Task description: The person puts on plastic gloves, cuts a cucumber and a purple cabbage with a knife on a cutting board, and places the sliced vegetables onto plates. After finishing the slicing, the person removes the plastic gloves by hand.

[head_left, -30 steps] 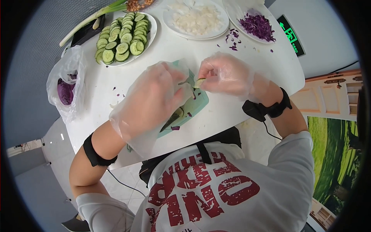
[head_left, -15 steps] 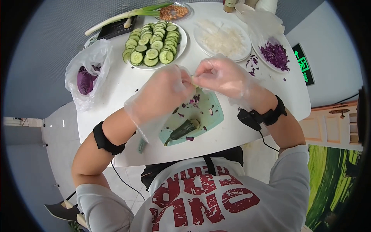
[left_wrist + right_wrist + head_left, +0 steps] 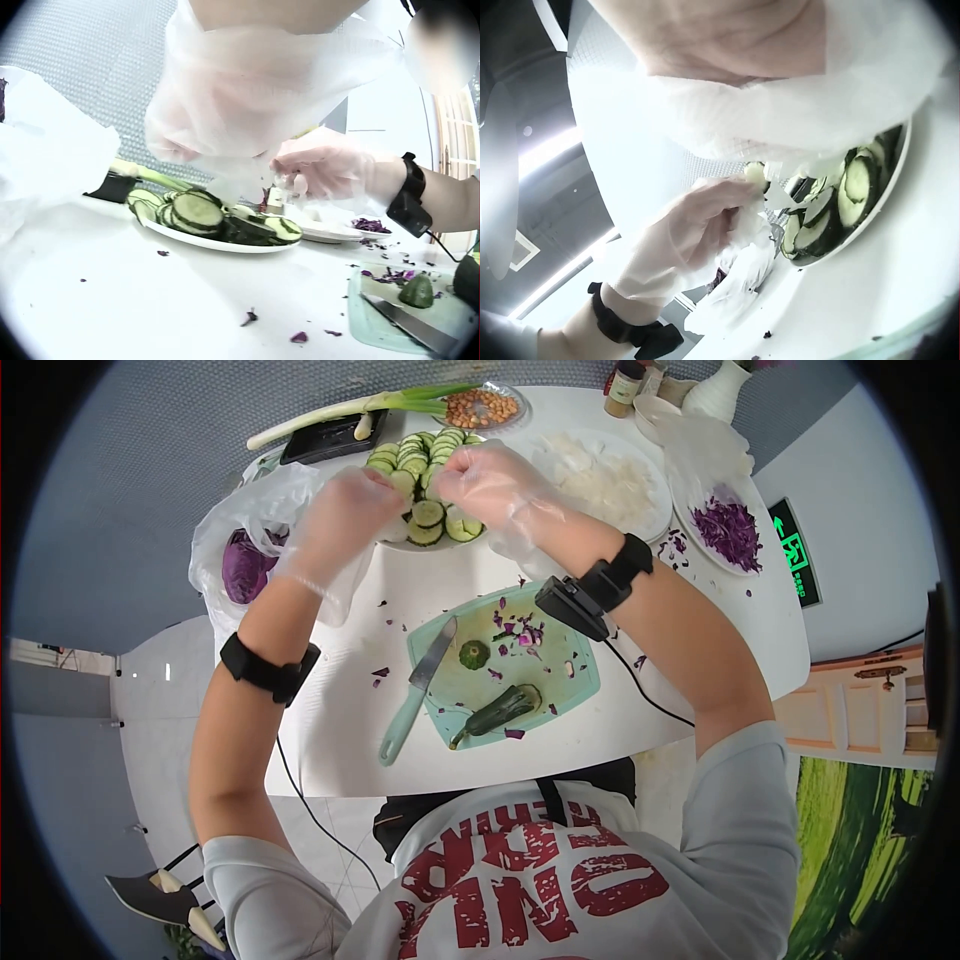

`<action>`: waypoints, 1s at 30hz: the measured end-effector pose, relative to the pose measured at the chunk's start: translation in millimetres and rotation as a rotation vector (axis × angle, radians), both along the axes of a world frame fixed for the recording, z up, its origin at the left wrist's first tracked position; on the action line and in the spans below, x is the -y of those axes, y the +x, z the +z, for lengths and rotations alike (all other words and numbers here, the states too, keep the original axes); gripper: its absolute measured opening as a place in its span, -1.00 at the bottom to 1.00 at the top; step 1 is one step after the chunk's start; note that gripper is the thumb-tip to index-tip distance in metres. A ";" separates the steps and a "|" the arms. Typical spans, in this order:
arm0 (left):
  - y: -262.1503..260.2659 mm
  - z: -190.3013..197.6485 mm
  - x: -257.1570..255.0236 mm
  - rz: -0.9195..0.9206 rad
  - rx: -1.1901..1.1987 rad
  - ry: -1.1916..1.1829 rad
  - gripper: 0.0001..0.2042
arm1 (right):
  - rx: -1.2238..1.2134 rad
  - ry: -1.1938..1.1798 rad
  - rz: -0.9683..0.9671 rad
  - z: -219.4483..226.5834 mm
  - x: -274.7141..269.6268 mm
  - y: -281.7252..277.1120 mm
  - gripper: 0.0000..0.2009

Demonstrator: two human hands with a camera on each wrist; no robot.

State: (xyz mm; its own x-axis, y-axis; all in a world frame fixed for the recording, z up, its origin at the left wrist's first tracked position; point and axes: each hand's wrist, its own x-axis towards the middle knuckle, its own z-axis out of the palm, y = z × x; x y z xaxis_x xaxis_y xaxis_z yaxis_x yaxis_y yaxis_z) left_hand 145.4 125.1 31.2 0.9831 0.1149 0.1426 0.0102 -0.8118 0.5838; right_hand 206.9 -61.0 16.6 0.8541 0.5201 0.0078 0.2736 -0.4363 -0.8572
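Both hands, in clear plastic gloves, are raised at the white plate (image 3: 405,546) of overlapping cucumber slices (image 3: 428,513). My left hand (image 3: 350,522) is at the plate's left side, pinching a cucumber slice (image 3: 755,174) between fingertips and thumb. My right hand (image 3: 495,485) hangs over the plate's right part with its fingers bent in; I cannot tell whether anything is between them. Nearer me, a green cutting board (image 3: 565,705) bears a dark cucumber piece (image 3: 503,710), a small cucumber end (image 3: 474,653) and purple scraps. A knife (image 3: 424,678) lies across its left edge.
Purple cabbage (image 3: 247,566) sits in a plastic bag at left. Behind are a black tray (image 3: 325,442), a scallion (image 3: 350,412) and peanuts (image 3: 480,406). To the right are a plate of white pieces (image 3: 600,480), shredded cabbage (image 3: 727,532), a spice jar (image 3: 624,388) and a white vase (image 3: 716,394).
Both hands have moved from over the cutting board, where they met at a cucumber slice, forward and left to the cucumber plate. The board, knife and small cucumber end are now uncovered.
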 end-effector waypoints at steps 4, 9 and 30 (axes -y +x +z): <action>36.9 -19.7 -32.9 -0.083 0.033 0.031 -0.77 | 0.064 0.011 -0.079 -7.4 -8.1 7.5 -0.72; 59.1 -28.8 -47.7 -0.473 0.043 0.477 -0.83 | 0.051 -0.079 -0.045 8.3 7.4 -11.6 -0.71; -177.8 6.3 17.1 -0.329 0.075 0.314 -0.67 | 0.384 -0.193 0.231 -13.3 148.7 -156.1 -0.74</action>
State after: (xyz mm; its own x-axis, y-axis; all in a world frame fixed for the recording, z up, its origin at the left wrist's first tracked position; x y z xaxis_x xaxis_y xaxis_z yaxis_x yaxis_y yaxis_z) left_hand -32.5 108.1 37.5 0.9457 -0.2617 0.1927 -0.3106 -0.9026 0.2982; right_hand 50.8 -209.8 3.3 0.6703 0.7189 0.1844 0.6625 -0.4676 -0.5852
